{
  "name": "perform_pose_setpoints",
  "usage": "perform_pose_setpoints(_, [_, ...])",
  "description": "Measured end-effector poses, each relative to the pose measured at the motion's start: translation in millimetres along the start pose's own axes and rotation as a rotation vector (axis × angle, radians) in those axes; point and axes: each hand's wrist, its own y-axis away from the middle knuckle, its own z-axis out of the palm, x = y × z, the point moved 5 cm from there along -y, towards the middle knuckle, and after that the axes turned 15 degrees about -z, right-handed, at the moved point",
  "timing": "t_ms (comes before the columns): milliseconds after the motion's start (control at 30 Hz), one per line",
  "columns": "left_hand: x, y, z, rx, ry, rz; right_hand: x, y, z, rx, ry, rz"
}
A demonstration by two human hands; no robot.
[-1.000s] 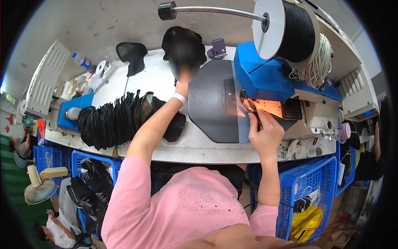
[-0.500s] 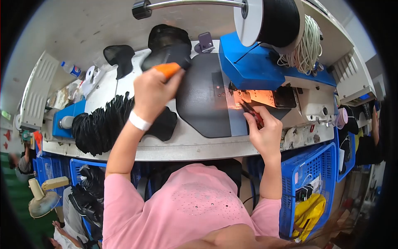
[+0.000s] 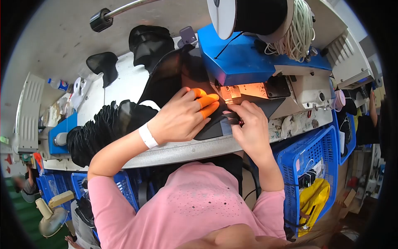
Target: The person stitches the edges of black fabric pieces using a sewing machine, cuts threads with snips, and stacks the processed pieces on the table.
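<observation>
My left hand, with orange finger covers on several fingers, is closed at the edge of a thin black fabric piece. This piece spreads over the dark work plate in front of the blue sewing machine. Close beside it on the right, my right hand is closed around small red-and-black thread snips, mostly hidden by the fingers. Its fingertips are at the fabric near the lit metal needle plate. The needle area is partly hidden under the machine head.
A row of black pieces lies at left, with more dark shaped pieces behind. Above the machine hang a black thread spool and pale cord. Blue baskets stand below the table. A bottle is far left.
My left hand has come down and right from the rear black pieces, and a black fabric piece now lies over the plate. My right hand has shifted slightly left. The whole view has tilted.
</observation>
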Motion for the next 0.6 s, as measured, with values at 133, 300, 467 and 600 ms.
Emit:
perform_pose_setpoints(133, [2.9, 2.3, 4.8, -0.001, -0.023, -0.090, 5.7, -1.3, 8.8, 0.035, 0.015, 0.021])
perform_pose_setpoints(300, [5.5, -7.9, 5.2, 0.083, -0.037, -0.164, 11.7, -8.3, 11.0, 0.075, 0.058, 0.046])
perform_pose_setpoints(467, [5.1, -17.9, 2.5, 0.062, -0.019, -0.195, 15.6, -12.9, 12.2, 0.025, 0.117, 0.061])
perform_pose_setpoints(600, [0.6, -19.9, 5.7, 0.084, -0.054, -0.184, 17.8, -16.9, 16.9, 0.007, 0.152, 0.056])
